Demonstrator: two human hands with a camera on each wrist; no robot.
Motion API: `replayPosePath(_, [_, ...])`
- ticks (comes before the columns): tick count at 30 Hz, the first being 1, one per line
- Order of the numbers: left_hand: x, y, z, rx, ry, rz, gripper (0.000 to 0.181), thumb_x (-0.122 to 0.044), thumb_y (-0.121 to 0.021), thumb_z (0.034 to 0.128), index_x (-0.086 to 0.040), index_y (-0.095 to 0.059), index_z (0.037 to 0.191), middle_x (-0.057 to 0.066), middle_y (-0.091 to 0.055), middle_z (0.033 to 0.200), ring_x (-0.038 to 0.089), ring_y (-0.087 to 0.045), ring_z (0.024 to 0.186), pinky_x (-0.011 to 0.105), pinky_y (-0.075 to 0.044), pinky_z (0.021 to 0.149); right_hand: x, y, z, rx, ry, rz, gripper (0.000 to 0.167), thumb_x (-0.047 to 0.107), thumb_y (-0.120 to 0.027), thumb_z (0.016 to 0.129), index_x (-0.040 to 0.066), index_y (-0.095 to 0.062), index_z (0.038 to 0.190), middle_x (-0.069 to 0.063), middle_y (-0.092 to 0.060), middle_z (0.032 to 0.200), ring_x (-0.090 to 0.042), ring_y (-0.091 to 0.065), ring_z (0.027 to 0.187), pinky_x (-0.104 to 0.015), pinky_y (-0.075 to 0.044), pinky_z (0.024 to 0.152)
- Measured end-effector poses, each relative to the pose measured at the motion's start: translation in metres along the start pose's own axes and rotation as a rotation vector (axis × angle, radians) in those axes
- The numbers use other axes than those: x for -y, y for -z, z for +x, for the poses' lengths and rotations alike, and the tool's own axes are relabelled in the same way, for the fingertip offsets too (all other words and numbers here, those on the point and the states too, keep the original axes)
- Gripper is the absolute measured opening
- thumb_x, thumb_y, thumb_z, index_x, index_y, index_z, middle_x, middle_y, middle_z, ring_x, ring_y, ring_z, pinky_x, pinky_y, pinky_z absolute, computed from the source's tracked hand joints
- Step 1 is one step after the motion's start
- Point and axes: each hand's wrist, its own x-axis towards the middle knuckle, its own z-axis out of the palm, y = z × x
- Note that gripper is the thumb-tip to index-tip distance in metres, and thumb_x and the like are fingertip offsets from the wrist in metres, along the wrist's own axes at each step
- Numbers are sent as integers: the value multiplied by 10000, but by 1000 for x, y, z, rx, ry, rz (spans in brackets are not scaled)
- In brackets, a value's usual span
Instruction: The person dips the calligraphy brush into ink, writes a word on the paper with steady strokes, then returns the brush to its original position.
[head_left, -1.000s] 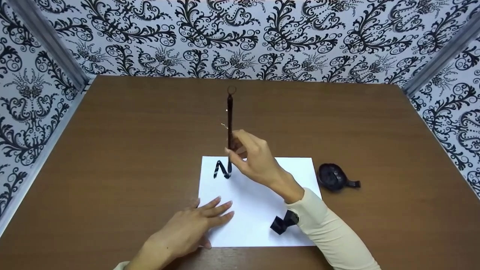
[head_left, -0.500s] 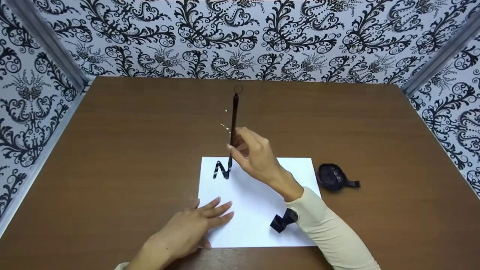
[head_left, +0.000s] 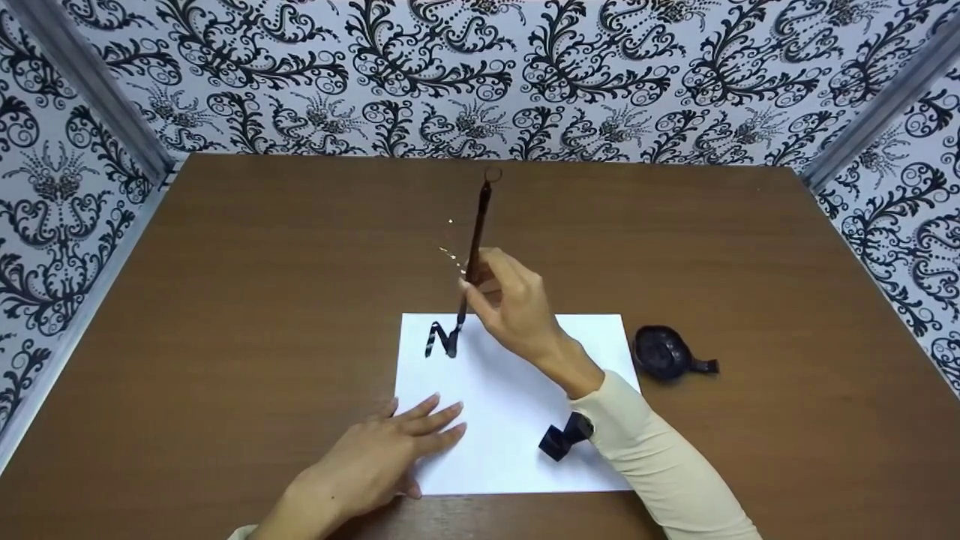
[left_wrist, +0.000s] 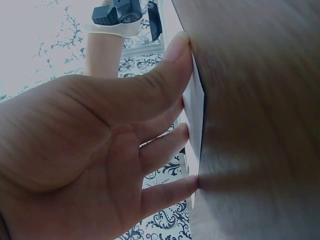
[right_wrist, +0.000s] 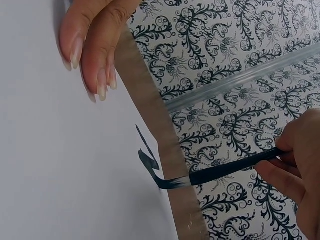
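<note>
With the right hand [head_left: 517, 311] pinching the brush [head_left: 478, 225] and the left hand [head_left: 386, 454], fingers apart, steadying the paper [head_left: 502, 405] at near left, draw evenly.

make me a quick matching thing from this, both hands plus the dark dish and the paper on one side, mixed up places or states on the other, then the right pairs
Things
1. left hand
2. right hand
3. dark dish
4. paper

Places and states
A. on the table, to the right of the sheet in the head view
B. white, marked with dark strokes
C. holding the brush
D. resting on the sheet with fingers spread

Right pairs
1-D, 2-C, 3-A, 4-B
</note>
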Motion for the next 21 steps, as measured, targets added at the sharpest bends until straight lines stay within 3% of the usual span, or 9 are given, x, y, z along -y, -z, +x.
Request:
replayPosePath(14, [1, 0, 0, 33, 10, 1, 807, -153, -805, 682, -202, -485, 1421, -48, -346, 1514, 215, -324, 1378, 585, -379, 983, -5, 1, -1, -35, -6, -36, 194, -16, -653, 867, -40, -552, 1031, -125, -614, 894, -183, -663, 783, -214, -548, 603])
replayPosePath(21, [0, 0, 0, 16, 3, -4, 809, -141, -804, 671, -194, -493, 1416, -35, -365, 1504, 225, -334, 1374, 586, -368, 993, 0, 10, 4, -124, -4, -27, 193, 0, -674, 856, -45, -572, 1014, -117, -622, 874, -179, -677, 760, -207, -549, 610])
